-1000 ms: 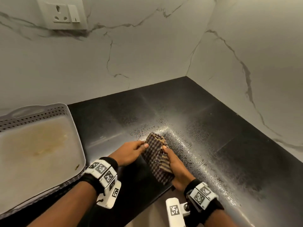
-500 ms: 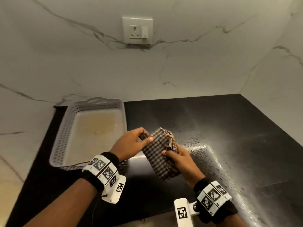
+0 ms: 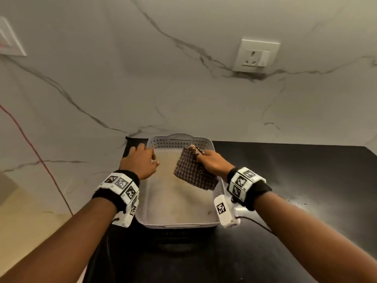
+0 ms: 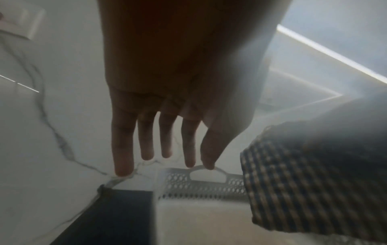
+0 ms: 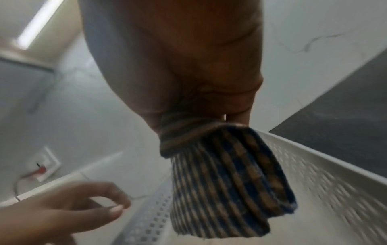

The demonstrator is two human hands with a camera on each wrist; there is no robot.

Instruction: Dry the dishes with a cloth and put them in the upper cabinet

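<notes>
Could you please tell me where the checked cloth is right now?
The checked cloth hangs from the right hand, above the right side of the white tray.

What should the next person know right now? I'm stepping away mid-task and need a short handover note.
Right hand: grips the folded checked cloth, held over the white perforated tray.
Left hand: fingers relaxed, holding nothing, above the tray's left rim.
The tray sits on the black counter against the marble wall; no dishes show in it or on the counter.
The upper cabinet is out of view, so the pictures cannot confirm that the dishes are stored.
Left: probably set the cloth down, perhaps in the tray.
</notes>
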